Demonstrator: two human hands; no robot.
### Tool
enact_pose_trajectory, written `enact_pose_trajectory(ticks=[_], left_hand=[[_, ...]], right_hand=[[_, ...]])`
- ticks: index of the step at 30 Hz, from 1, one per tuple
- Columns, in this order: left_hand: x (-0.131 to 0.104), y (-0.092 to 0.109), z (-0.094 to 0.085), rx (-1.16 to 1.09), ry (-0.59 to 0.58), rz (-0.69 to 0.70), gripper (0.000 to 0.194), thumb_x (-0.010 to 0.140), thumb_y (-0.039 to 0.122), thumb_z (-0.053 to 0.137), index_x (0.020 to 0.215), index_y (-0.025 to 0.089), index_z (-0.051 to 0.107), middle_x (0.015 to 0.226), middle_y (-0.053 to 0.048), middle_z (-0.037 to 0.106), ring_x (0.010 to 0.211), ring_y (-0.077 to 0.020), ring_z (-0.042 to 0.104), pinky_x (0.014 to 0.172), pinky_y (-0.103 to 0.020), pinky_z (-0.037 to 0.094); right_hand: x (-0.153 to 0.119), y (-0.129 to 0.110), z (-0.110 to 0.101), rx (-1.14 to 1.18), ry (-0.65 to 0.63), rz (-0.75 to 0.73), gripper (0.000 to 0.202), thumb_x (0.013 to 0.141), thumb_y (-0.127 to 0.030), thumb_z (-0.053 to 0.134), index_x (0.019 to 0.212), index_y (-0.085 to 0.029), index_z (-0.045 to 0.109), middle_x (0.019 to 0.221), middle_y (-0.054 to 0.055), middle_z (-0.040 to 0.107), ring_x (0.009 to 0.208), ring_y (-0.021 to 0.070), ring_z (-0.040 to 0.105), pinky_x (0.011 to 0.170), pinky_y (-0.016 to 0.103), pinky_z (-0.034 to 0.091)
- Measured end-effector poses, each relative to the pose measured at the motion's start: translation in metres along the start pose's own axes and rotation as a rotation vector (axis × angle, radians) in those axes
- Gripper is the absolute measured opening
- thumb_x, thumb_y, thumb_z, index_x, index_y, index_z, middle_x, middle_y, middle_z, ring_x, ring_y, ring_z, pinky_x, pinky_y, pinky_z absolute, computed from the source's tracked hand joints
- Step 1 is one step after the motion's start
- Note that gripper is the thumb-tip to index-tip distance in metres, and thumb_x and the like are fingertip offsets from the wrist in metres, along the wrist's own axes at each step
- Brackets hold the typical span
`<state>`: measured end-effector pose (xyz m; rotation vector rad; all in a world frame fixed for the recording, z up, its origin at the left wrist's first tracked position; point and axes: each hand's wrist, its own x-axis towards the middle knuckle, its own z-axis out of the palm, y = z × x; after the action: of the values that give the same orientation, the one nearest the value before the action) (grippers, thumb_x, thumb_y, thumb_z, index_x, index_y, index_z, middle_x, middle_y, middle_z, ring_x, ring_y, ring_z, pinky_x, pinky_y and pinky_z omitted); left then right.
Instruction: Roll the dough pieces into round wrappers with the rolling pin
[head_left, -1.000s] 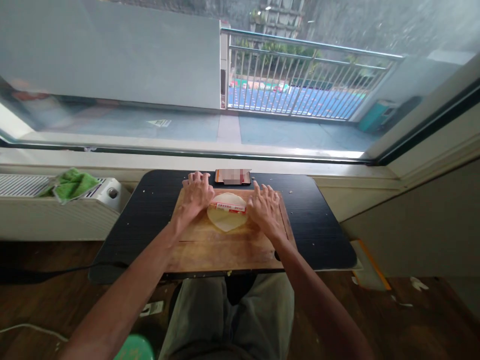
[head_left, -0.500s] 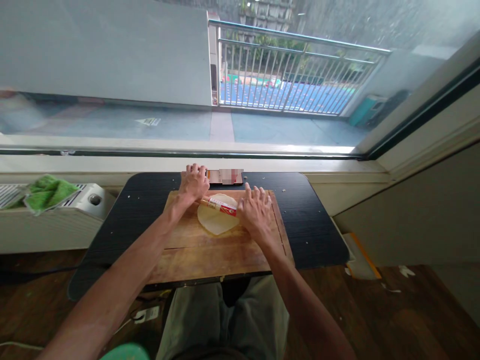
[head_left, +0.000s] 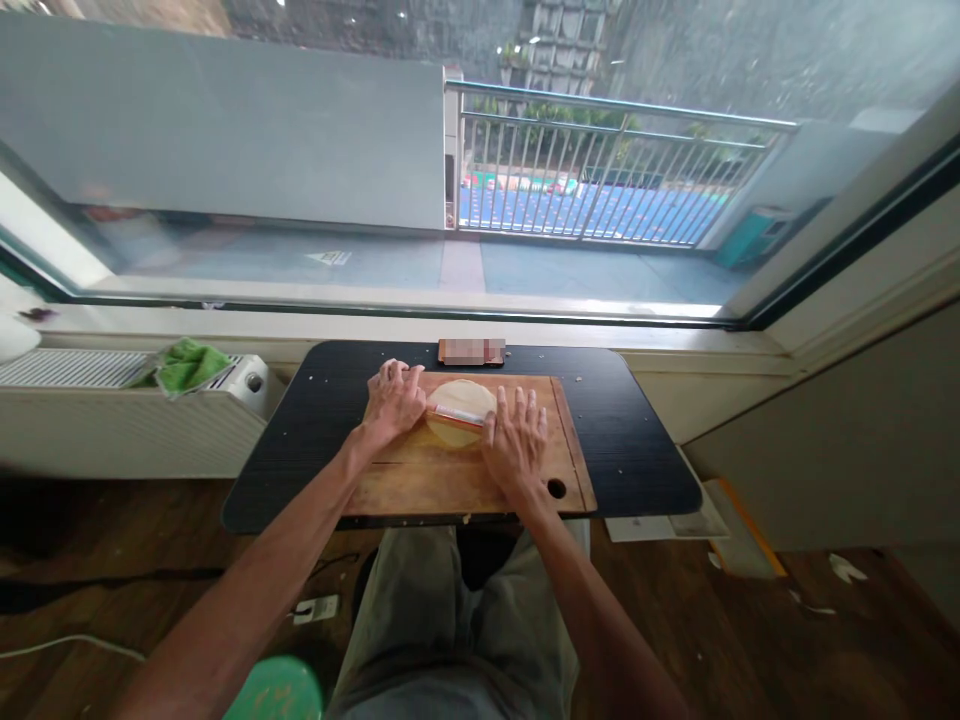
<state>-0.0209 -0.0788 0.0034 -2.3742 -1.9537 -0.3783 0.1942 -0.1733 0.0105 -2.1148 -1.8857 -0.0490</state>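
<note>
A thin round sheet of pale dough (head_left: pixel 461 391) lies on a wooden cutting board (head_left: pixel 431 485). Across it, slightly slanted, runs a slim rolling pin (head_left: pixel 459 416) with a printed wrapper, touching the dough. My left hand (head_left: pixel 397 398) is closed over the pin's left end, its fingers bent. On the right end rests my right hand (head_left: pixel 516 435), palm down, with its fingers stretched out over the board. Both ends of the pin are hidden under my hands.
The board sits on a black table (head_left: pixel 630 430) dotted with crumbs. A phone (head_left: pixel 471 352) lies at its far edge, below the window. Left stands a radiator (head_left: pixel 150 415) with a green cloth (head_left: pixel 187 366); a green stool (head_left: pixel 277 690) is below.
The pin has rolled, and its red label has turned out of sight. The dough looks rounder, without the pointed near edge. My right fingers have straightened. The camera view has shifted.
</note>
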Motion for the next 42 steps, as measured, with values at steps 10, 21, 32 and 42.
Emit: enact_pose_trajectory(ticks=[10,21,32,42], left_hand=[[0.012,0.006,-0.002,-0.034,-0.002,-0.011,0.052,0.099,0.023,0.044,0.146,0.022,0.068,0.142,-0.021,0.061,0.135,-0.0372,0.053,0.11,-0.055,0.048],[0.059,0.019,0.007,0.031,-0.053,0.009,0.067,0.096,0.02,0.043,0.162,0.014,0.051,0.152,-0.026,0.059,0.144,-0.0423,0.051,0.113,-0.06,0.043],[0.078,0.026,0.012,0.028,-0.124,0.039,0.066,0.096,0.022,0.042,0.161,0.015,0.052,0.156,-0.026,0.057,0.146,-0.0422,0.05,0.115,-0.062,0.043],[0.031,0.01,0.003,0.068,-0.153,0.087,0.062,0.103,0.033,0.042,0.162,0.02,0.055,0.162,-0.02,0.055,0.163,-0.0372,0.034,0.126,-0.059,0.04]], right_hand=[[-0.016,0.003,-0.002,0.012,0.009,-0.078,0.063,0.116,-0.037,0.034,0.173,-0.01,0.042,0.175,0.022,0.044,0.165,0.0352,0.039,0.134,0.055,0.031],[0.015,0.018,0.0,0.005,-0.01,-0.037,0.064,0.117,-0.042,0.03,0.173,-0.013,0.041,0.17,0.021,0.053,0.162,0.0353,0.042,0.134,0.058,0.029],[0.037,0.022,-0.004,-0.004,-0.075,0.035,0.062,0.116,-0.043,0.035,0.169,-0.015,0.049,0.17,0.019,0.053,0.159,0.0366,0.046,0.131,0.056,0.033],[0.001,0.009,0.004,0.055,0.029,-0.004,0.061,0.115,-0.034,0.038,0.171,-0.012,0.044,0.169,0.021,0.053,0.159,0.0332,0.047,0.128,0.05,0.038]])
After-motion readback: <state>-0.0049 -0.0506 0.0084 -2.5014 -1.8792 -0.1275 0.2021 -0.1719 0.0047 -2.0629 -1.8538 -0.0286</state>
